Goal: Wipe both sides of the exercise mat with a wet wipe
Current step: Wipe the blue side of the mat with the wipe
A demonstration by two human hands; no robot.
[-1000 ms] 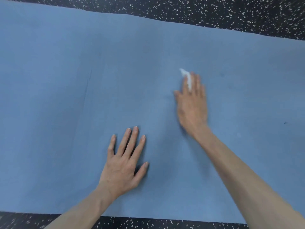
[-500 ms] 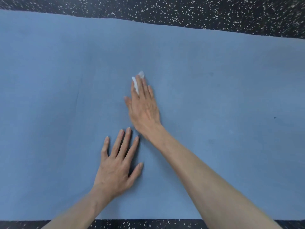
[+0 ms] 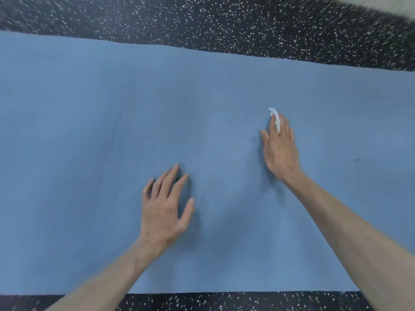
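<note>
A blue exercise mat (image 3: 89,131) lies flat on the floor and fills most of the view. My right hand (image 3: 280,149) lies flat on the mat right of centre, its straight fingers pressing a white wet wipe (image 3: 275,116) against it. Most of the wipe is hidden under the hand; a strip of it pokes up between two fingers and past the fingertips. My left hand (image 3: 165,209) is nearer to me at the centre, fingers spread and loosely bent, holding nothing. Whether it touches the mat or hovers just above it I cannot tell.
Black rubber floor with white speckles (image 3: 224,23) borders the mat's far edge and its near edge (image 3: 202,301). A faint crease (image 3: 114,135) runs across the mat on the left. A small dark speck (image 3: 357,160) marks the mat at the right.
My right hand slid the wipe left, close to my left hand, then swept back right to where it is now. My left hand's fingers went from flat to slightly raised.
</note>
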